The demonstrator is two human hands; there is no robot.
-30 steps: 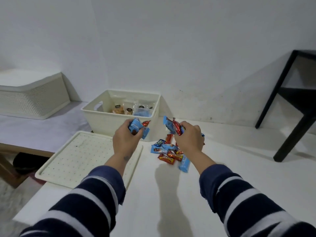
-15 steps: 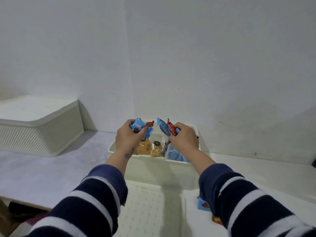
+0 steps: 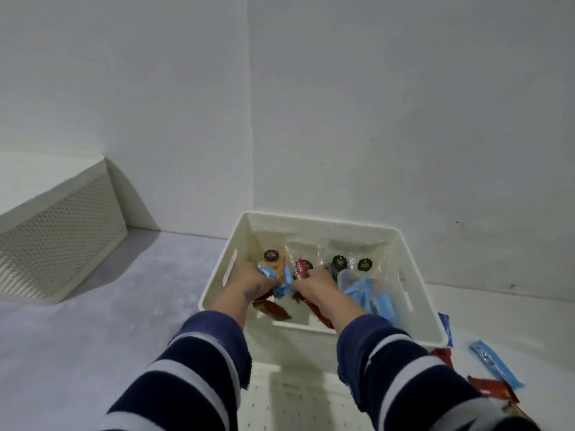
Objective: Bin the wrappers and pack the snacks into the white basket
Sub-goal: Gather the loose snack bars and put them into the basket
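Head view, looking down: both hands are inside the white basket (image 3: 217, 290) sitting on the counter (image 3: 93, 321) against the wall. The left hand (image 3: 249, 286) is clenched around a bunch of blue-wrapped snacks (image 3: 270, 273), and the right hand (image 3: 314, 286) is closed on a red-wrapped snack (image 3: 299, 269), the two fists almost touching over the middle of the basket. In the basket's far half are clear cookie packs with round black labels (image 3: 339, 262), lined up side by side along the back wall. On the right side is a clear tub (image 3: 348, 276) with long blue snack bars (image 3: 384, 301) by it, their long axes running roughly front to back. A few red wrappers (image 3: 273, 309) lie on the basket floor under the wrists.

Outside the basket on the right, a blue bar (image 3: 494, 363) lies on the counter, angled diagonally, with red packets (image 3: 493, 388) just beside it. A perforated white lid (image 3: 295, 405) lies in front of the basket.
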